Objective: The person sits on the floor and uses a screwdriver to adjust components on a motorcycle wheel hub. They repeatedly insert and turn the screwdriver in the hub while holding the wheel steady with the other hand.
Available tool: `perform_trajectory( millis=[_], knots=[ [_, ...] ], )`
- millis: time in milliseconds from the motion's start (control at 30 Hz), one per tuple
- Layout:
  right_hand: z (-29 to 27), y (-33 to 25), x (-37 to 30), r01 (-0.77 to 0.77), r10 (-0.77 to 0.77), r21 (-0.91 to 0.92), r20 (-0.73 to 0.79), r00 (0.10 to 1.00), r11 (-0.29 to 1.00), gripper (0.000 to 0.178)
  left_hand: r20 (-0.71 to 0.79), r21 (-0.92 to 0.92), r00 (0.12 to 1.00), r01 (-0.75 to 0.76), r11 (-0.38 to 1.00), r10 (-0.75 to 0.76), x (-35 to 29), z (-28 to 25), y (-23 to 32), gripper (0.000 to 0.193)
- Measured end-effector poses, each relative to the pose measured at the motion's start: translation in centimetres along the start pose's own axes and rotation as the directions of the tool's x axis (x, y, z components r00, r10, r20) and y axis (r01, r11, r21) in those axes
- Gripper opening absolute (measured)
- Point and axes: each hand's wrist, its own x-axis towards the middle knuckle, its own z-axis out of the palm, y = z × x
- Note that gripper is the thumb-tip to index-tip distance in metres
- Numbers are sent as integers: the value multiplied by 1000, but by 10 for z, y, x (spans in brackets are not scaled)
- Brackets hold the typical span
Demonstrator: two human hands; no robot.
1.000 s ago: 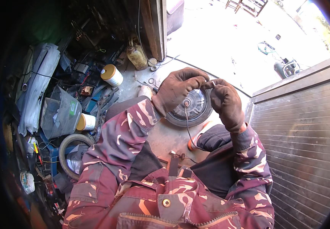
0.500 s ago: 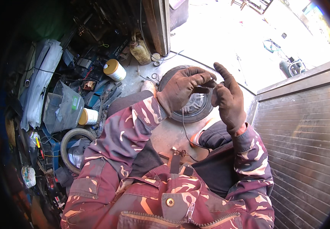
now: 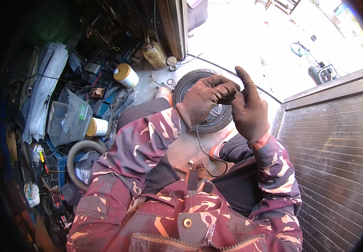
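Both my hands wear brown work gloves and are raised over a small black-tyred wheel (image 3: 219, 126) lying flat on the floor between my feet. My left hand (image 3: 204, 97) is closed in a pinch, fingertips pointing right. Against those fingertips presses my right hand (image 3: 251, 113), its thumb side closed in while the forefinger stretches upward. Whatever small piece sits between them is covered by the gloves. A thin dark cable (image 3: 200, 142) comes down from below my left hand and loops to the right. By its lower end, wires with a pale connector (image 3: 193, 164) lie in front of me.
On the left stand white tubs with tan lids (image 3: 126, 76), a clear plastic bin (image 3: 70, 115), a loose tyre (image 3: 73, 163) and piled tools. A dirty yellowish jug (image 3: 154, 56) is beside the door post. A ribbed metal panel (image 3: 337, 151) borders my right side.
My hands have drawn together, and the gap between their fingertips has closed. The cable has shifted slightly left at its top, and its lower loop hangs rounder.
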Motion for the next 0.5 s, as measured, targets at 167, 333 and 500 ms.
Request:
perform_trajectory(
  millis=[167, 333, 500],
  knots=[
    [4, 4, -1, 30, -29, 79, -10, 1000, 996, 61, -46, 13, 998, -31, 999, 32, 0, 4, -4, 25],
    [6, 9, 5, -10, 4, 296, 20, 1000, 955, 61, -33, 27, 999, -26, 999, 27, -2, 4, -8, 24],
    [5, 7, 3, -122, 85, 452, 101, 991, 884, 61, 7, -13, 1000, -25, 1000, 25, 1, -4, -6, 25]
  ],
)
